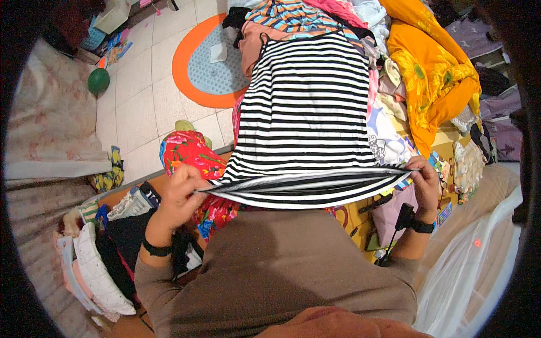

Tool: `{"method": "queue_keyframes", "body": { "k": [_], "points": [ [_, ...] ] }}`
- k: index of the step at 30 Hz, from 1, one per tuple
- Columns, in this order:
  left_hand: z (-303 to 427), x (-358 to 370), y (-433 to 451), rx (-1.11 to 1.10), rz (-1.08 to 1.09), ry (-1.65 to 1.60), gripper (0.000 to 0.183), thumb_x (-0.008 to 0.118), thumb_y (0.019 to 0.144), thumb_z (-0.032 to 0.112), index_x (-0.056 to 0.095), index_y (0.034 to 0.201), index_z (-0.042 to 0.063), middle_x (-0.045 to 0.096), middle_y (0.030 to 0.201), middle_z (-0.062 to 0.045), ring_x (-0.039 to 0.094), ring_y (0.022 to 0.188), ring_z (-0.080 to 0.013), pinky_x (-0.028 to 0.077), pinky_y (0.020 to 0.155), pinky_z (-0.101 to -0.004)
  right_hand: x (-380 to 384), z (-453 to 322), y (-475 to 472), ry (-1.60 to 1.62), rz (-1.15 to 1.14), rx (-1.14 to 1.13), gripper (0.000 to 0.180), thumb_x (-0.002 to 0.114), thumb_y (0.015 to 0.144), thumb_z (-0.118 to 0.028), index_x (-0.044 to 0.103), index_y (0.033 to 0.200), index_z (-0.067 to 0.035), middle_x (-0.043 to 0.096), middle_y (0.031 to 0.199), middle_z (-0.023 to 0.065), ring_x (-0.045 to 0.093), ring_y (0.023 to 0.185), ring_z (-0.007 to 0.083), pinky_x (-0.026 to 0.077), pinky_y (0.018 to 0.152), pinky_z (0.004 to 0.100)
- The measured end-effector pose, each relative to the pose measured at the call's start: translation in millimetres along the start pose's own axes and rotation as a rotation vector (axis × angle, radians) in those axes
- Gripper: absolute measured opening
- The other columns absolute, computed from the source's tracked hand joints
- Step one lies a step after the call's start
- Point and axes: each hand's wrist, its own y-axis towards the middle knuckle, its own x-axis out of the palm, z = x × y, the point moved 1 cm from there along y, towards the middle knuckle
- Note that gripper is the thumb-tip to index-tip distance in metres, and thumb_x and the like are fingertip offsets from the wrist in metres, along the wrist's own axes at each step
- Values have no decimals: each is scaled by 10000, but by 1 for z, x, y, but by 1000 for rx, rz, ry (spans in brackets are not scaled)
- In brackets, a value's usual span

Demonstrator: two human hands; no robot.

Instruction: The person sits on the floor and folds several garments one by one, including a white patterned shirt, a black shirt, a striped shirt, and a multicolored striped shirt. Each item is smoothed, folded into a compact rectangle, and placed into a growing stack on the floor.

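Observation:
A black-and-white striped camisole (312,110) with thin black straps lies stretched out before me, its straps at the far end. My left hand (182,196) pinches the left corner of its hem between thumb and fingers. At the other side, my right hand (424,181) grips the right corner of the hem. Between the hands the hem is pulled wide and its opening gapes, showing the inside. The camisole's upper part rests on heaped clothes, among them a multicoloured striped garment (287,17).
An orange floral cloth (427,76) lies at the far right. Folded clothes (99,270) stand in a row at the lower left. Red floral fabric (192,150) covers my leg. On the tiled floor are an orange-rimmed mat (184,63) and a green balloon (99,81). White netting (460,262) hangs at the lower right.

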Motion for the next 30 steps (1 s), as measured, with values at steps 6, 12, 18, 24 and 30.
{"method": "queue_keyframes", "body": {
  "k": [6, 12, 18, 24, 30],
  "points": [
    [-39, -33, 104, -352, 345, -286, 178, 612, 890, 43, 642, 1062, 13, 617, 775, -26, 584, 638, -110, 463, 599, -246, -11, -29, 116, -4, 250, -134, 162, 577, 990, -140, 628, 1051, 1, 626, 975, 44, 588, 880, 124, 501, 754, 272],
    [-117, -57, 302, -247, 537, -484, 229, 601, 936, 82, 597, 1147, -8, 639, 790, -42, 606, 637, -124, 468, 600, -246, -12, -44, 341, -93, 279, -263, 259, 625, 970, -184, 622, 1143, 9, 642, 891, 32, 607, 756, 117, 508, 708, 257],
    [-193, 20, 352, -329, 349, -32, 755, 779, 794, 206, 413, 1417, -13, 582, 1266, -243, 605, 1126, -370, 489, 948, -454, 49, 38, 424, -939, 396, -235, 555, 678, 865, -123, 486, 1373, -7, 607, 1182, 291, 565, 1108, 466, 468, 964, 488],
    [-140, 84, 226, 109, 125, 213, 814, 792, 768, 275, 410, 1440, 19, 364, 1489, -241, 422, 1326, -404, 352, 1079, -491, 121, 45, 263, -820, 200, -636, 416, 668, 843, -27, 574, 1248, -12, 536, 1369, 210, 509, 1244, 399, 393, 1061, 455],
    [-113, 99, 181, -39, 234, 367, 901, 799, 764, 232, 305, 1483, 4, 288, 1505, -292, 362, 1349, -443, 319, 1081, -521, 147, 54, 169, -967, -21, -424, 758, 790, 707, -167, 494, 1400, -83, 394, 1503, 176, 399, 1328, 377, 287, 1112, 512]
  ]
}}
